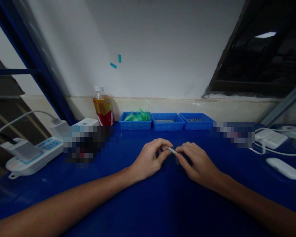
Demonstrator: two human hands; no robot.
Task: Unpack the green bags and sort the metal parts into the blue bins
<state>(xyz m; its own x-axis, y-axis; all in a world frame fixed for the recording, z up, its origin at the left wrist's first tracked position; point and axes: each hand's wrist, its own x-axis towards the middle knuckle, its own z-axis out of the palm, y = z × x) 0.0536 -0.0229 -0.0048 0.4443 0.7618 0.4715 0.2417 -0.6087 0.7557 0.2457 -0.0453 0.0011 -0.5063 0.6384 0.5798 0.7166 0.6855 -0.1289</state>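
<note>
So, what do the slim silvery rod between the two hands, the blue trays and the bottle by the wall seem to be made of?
Slim silvery rod: probably metal, judging by its pale grey sheen, though too small to be sure.
Three blue rectangular trays: likely moulded plastic, evenly coloured and smooth-looking.
White-capped bottle: apparently clear plastic, see-through near its neck.

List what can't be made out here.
All in the head view:
Rod: full length, partly covered by the left hand and right hand.
Parts in the right bin: too small to identify.
Patch by the bottle: pixelated over.
Window: too dark to see through.
</note>
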